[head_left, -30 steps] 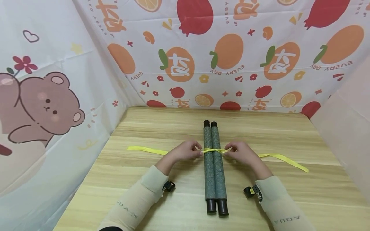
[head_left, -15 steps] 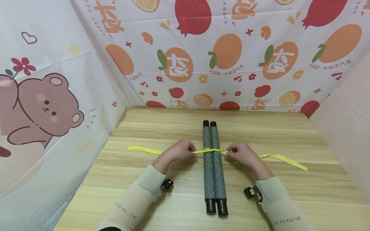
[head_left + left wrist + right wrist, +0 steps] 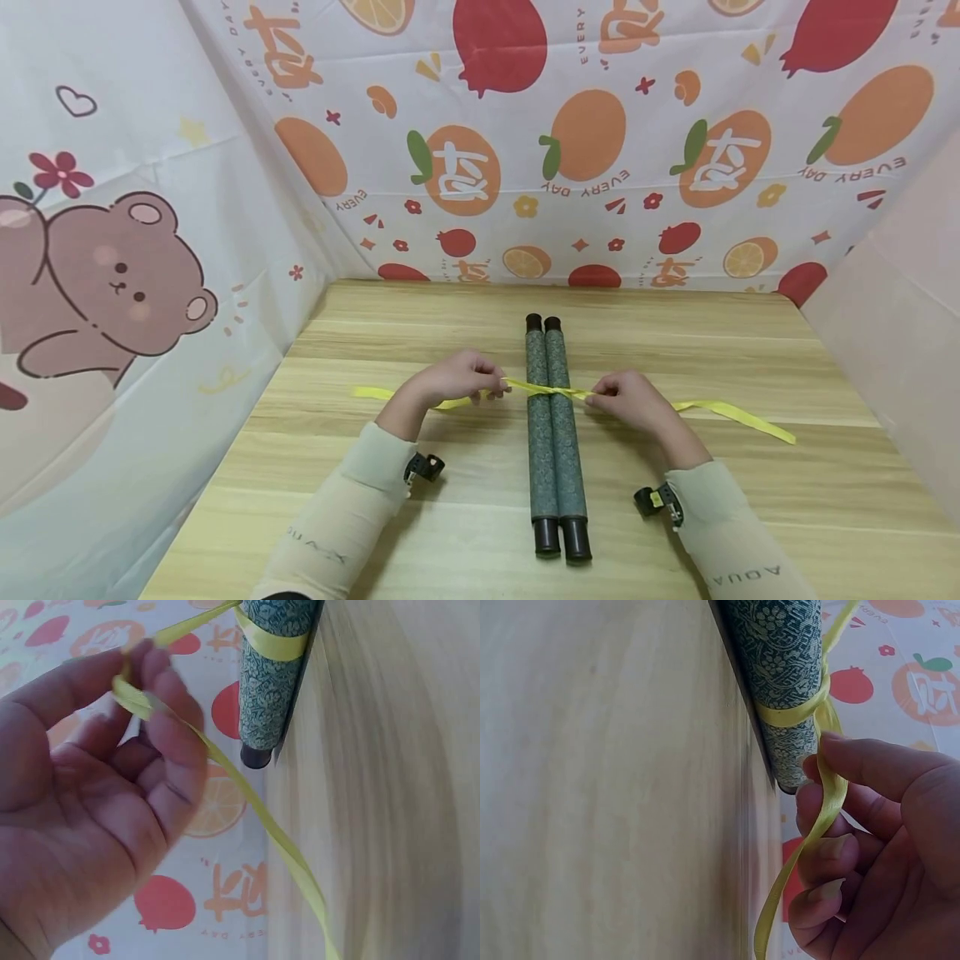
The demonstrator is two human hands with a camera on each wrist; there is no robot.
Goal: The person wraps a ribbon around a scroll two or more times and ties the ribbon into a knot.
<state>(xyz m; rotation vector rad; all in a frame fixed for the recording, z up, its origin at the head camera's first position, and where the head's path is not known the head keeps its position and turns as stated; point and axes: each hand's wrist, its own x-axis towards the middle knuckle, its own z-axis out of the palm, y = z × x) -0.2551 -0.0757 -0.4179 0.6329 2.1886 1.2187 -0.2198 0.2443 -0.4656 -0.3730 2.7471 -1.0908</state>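
Note:
A scroll (image 3: pixel 555 450) with two rolled green patterned sides and dark end knobs lies lengthwise on the table. Round its middle runs a yellow ribbon (image 3: pixel 537 388), crossed on top. My left hand (image 3: pixel 461 379), left of the scroll, pinches one end of the ribbon between thumb and fingertips. In the left wrist view the ribbon (image 3: pixel 255 802) loops at the fingertips and trails down past the fingers. To the right of the scroll, my right hand (image 3: pixel 630 400) pinches the other end close to the crossing; its ribbon tail (image 3: pixel 780 885) hangs over the curled fingers.
The wooden table (image 3: pixel 420 317) reaches back to a fruit-print cloth (image 3: pixel 517 167). A bear-print cloth (image 3: pixel 112 275) hangs on the left, and a pale cloth (image 3: pixel 900 350) on the right. The right ribbon tail (image 3: pixel 742 417) lies on the table beyond the forearm.
My left hand has moved left, away from the scroll, and lifted slightly, drawing its ribbon end out and pulling the left tail inward. The right hand stays nearly in place, still pinching.

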